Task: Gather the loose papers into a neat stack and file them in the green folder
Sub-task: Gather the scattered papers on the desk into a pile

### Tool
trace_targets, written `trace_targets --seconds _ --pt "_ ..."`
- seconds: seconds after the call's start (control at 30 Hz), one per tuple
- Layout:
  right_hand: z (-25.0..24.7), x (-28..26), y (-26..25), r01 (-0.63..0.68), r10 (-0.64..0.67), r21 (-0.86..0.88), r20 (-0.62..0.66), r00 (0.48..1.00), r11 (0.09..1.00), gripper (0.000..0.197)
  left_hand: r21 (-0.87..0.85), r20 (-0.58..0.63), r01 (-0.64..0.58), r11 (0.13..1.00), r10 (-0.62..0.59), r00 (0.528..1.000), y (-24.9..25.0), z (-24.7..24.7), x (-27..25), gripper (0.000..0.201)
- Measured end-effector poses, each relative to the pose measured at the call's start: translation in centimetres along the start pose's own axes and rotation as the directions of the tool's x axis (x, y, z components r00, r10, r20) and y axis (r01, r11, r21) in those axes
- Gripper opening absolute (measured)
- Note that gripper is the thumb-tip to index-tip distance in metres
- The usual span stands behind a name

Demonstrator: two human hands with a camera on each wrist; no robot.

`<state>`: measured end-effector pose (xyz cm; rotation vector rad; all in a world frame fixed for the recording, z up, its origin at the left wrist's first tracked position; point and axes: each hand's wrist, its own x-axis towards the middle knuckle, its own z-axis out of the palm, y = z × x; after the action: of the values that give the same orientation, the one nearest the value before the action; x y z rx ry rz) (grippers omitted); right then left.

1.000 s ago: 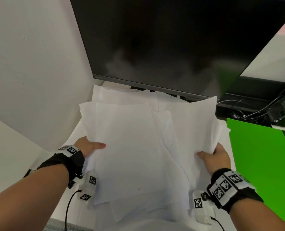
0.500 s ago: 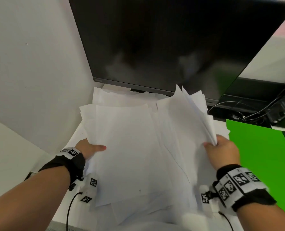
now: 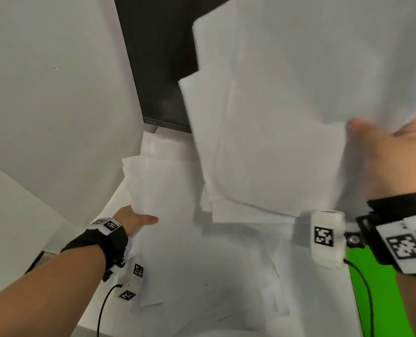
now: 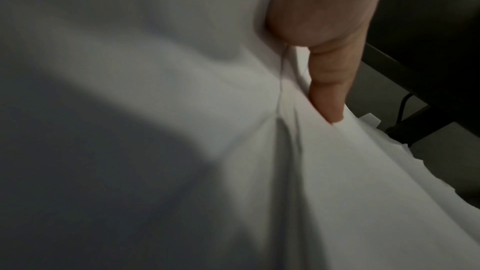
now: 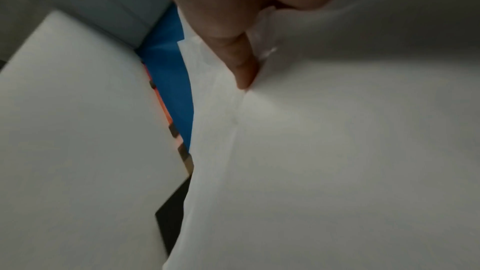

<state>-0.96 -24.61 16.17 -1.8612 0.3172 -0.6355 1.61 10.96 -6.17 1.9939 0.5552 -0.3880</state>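
The monitor (image 3: 158, 57) stands dark at the back of my white counter (image 3: 109, 210). Plain white sheets (image 3: 177, 239) lie fanned across it, edges uneven, too overlapped to count. A raised sheaf (image 3: 263, 142) of several blank pages hangs over them, blurred, pinched at its right edge in my right hand (image 3: 384, 156). One green folder (image 3: 384, 288) lies at the right, under that wrist. My left hand (image 3: 135, 221) grips the left edge of the lying sheets, thumb on top.

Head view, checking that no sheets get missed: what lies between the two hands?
In the head view, loose white paper sheets on the desk lie between the left hand and the raised right hand.
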Motion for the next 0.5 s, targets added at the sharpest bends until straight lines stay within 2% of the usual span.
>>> trace_targets --seconds 0.03,0.1,0.17,0.23,0.27,0.3,0.37,0.4,0.47,0.5 --pt "1.2 -0.5 0.4 -0.054 0.051 0.044 0.065 0.997 0.998 0.005 0.008 0.000 -0.002 1.000 0.002 1.000 0.2 0.0 -0.3 0.048" --pt "4.3 -1.7 2.8 -0.107 0.116 -0.061 0.180 0.977 0.992 0.018 0.025 0.006 -0.006 1.000 0.005 1.000 0.1 -0.2 -0.2 0.050" --pt "7.0 -3.5 6.0 -0.186 0.225 -0.163 0.267 0.937 0.969 0.020 0.049 0.039 -0.035 0.998 0.033 0.999 0.4 -0.6 -0.6 0.054" --pt "9.0 -5.1 9.1 -0.266 0.345 -0.262 0.327 0.880 0.928 0.022 0.006 0.069 -0.068 0.998 0.068 0.995 0.5 -0.9 -0.7 0.079" --pt "9.7 -5.7 10.6 -0.312 0.403 -0.293 0.337 0.851 0.904 0.023 -0.058 0.068 -0.047 0.997 0.051 0.996 0.8 -0.9 -1.1 0.097" --pt "10.4 -6.5 11.8 -0.361 0.458 -0.314 0.331 0.825 0.878 0.023 -0.132 0.063 -0.018 0.991 0.026 0.998 0.8 -1.0 -1.0 0.104" --pt "11.3 -7.5 13.8 -0.453 0.544 -0.325 0.295 0.785 0.830 0.029 -0.253 0.027 0.033 0.967 -0.027 0.999 0.9 -1.0 -0.9 0.080" --pt "11.6 -7.8 14.7 -0.481 0.571 -0.331 0.283 0.770 0.812 0.034 -0.239 0.027 0.060 0.969 -0.055 0.998 0.6 -1.0 -0.9 0.071" --pt "11.9 -7.8 15.5 -0.499 0.609 -0.353 0.378 0.697 0.791 0.045 -0.179 0.016 0.034 0.983 -0.031 0.999 0.2 -0.8 -0.8 0.055" --pt "11.9 -7.5 15.6 -0.511 0.619 -0.348 0.459 0.638 0.786 0.054 -0.164 0.009 0.002 0.986 0.000 1.000 0.1 -0.8 -0.9 0.046"
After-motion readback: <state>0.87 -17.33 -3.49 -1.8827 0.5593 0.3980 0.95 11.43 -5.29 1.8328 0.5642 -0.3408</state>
